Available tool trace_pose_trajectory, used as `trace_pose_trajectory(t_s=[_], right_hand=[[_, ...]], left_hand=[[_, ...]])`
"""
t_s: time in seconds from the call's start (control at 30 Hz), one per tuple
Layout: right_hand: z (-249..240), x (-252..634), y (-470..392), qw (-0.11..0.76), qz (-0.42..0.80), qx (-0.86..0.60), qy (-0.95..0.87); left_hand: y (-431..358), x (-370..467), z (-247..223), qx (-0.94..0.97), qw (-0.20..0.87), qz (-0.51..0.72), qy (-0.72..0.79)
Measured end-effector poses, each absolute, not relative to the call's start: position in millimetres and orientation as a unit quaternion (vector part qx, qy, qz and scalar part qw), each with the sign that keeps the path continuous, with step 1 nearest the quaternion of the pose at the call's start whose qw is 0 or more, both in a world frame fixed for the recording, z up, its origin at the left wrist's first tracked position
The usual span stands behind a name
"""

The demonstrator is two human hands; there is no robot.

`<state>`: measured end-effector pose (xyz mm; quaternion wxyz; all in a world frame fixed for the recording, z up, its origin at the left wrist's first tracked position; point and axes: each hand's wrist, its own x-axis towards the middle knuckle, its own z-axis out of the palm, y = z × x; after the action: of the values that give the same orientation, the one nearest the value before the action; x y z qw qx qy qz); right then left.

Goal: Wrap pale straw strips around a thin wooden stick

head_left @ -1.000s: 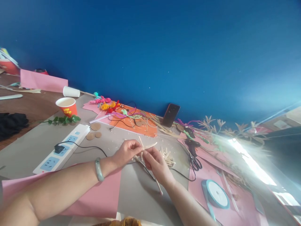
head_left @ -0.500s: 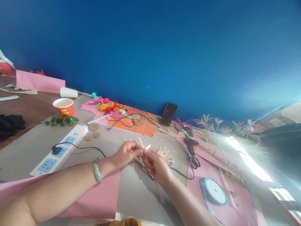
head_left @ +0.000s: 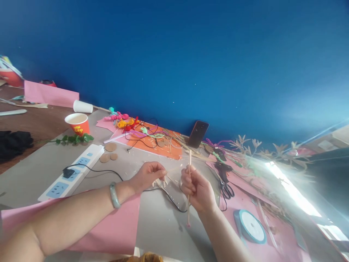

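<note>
Blue wall (head_left: pixel 174 65) behind, grey surface (head_left: pixel 156 225) below. Right hand (head_left: pixel 199 190) is closed round 1 stick (head_left: pixel 190 157), which runs nearly upright through the fist, jutting out above and below. Left hand (head_left: pixel 148 177), near it, pinches 1 pale strip (head_left: pixel 174 169), blurred, at its fingertips. 3 discs (head_left: pixel 110 146) lie beside the socket bar (head_left: pixel 72 174).

Our left hand (head_left: pixel 151 176) and right hand (head_left: pixel 198 187), touching before, are apart; our right now holds the stick (head_left: pixel 190 158) upright
</note>
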<state>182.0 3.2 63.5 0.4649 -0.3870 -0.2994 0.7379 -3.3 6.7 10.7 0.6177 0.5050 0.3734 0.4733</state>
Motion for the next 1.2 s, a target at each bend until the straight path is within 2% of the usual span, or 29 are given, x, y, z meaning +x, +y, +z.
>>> trace_pose_trajectory(t_s=[0.1, 0.27, 0.53, 1.2], right_hand=[[58.4, 179.7, 6.7, 0.48, 0.692, -0.433, -0.32], [44.7, 166.1, -3.4, 0.392, 0.698, -0.447, -0.399], [36.0, 157.3, -10.2, 0.363, 0.651, -0.49, -0.452], [36.6, 157.0, -9.7, 0.376, 0.626, -0.495, -0.471]], left_hand=[[6.9, -3.3, 11.2, 0.495, 0.624, 0.482, 0.366], [6.2, -1.7, 9.6, 0.489, 0.619, 0.488, 0.373], [8.2, 0.7, 2.9, 0.5, 0.624, 0.469, 0.375], [6.3, 3.4, 3.4, 0.511, 0.631, 0.457, 0.363]])
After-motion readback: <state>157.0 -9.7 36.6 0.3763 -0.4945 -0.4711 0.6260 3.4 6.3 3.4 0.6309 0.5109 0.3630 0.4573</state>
